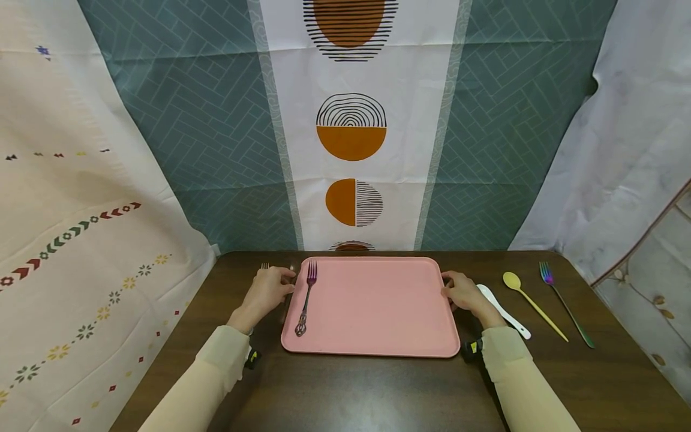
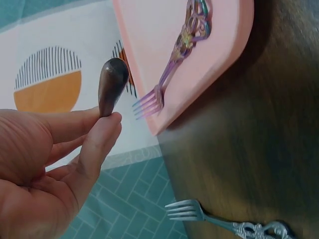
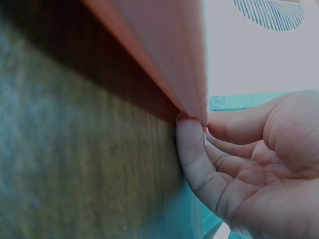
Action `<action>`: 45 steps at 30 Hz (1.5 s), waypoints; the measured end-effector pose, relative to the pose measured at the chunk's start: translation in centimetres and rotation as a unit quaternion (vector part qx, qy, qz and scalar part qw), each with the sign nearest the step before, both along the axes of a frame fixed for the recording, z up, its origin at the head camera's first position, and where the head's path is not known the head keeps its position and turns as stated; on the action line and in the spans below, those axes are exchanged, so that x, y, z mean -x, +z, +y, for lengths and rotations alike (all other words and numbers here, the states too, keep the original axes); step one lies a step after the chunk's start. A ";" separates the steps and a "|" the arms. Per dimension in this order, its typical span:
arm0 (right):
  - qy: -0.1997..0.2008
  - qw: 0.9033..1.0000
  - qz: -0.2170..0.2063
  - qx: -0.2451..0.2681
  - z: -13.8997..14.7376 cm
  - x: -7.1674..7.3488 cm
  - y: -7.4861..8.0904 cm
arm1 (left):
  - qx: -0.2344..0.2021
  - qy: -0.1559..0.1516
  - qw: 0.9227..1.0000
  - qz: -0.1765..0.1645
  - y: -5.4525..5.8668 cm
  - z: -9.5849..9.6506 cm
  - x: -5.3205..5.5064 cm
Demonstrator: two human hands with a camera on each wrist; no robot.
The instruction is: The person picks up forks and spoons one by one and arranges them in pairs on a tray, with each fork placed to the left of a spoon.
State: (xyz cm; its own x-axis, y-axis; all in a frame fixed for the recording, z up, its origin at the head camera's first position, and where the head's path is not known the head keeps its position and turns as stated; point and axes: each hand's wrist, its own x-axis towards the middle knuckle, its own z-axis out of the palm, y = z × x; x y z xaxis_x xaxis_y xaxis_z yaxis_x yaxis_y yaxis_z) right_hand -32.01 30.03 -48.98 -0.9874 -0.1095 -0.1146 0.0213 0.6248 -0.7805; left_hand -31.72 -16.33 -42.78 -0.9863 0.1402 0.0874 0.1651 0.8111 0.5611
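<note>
A pink rectangular tray lies on the table in the head view. On its left side rests a purple fork with an ornate handle, tines pointing away. At the tray's left edge my left hand pinches a dark spoon-like utensil between thumb and fingers; its rounded, teardrop-shaped end shows, the rest is hidden. A silver fork lies beside that hand, mostly covered in the head view. My right hand pinches the tray's right rim, with the thumb and fingertips right at the edge in the right wrist view.
Right of my right hand lie a white spoon, a yellow spoon and a rainbow-coloured fork, side by side. Patterned cloth hangs behind the dark wooden table and on both sides.
</note>
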 end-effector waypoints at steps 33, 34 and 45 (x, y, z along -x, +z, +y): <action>0.003 1.000 0.008 -0.008 0.1 0.0 -0.1 | 0.005 -0.026 1.000 -0.011 -2.2 4.2 0.7; 0.003 1.000 0.009 -0.008 0.1 0.0 0.0 | 0.003 -0.029 0.999 -0.013 -2.2 4.3 0.6; 0.001 1.000 0.003 -0.005 0.1 -0.1 0.0 | 0.015 -0.037 0.999 -0.011 -2.6 5.2 0.5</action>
State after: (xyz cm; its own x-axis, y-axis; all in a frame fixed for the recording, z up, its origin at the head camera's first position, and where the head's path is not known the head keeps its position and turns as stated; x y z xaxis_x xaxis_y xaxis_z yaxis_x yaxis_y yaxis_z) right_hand -31.95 30.09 -48.99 -0.9879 -0.1101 -0.1090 0.0149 0.6327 -0.7742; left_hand -32.24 -11.10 -45.42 -0.9745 0.2159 0.0604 0.2138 0.8138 0.5405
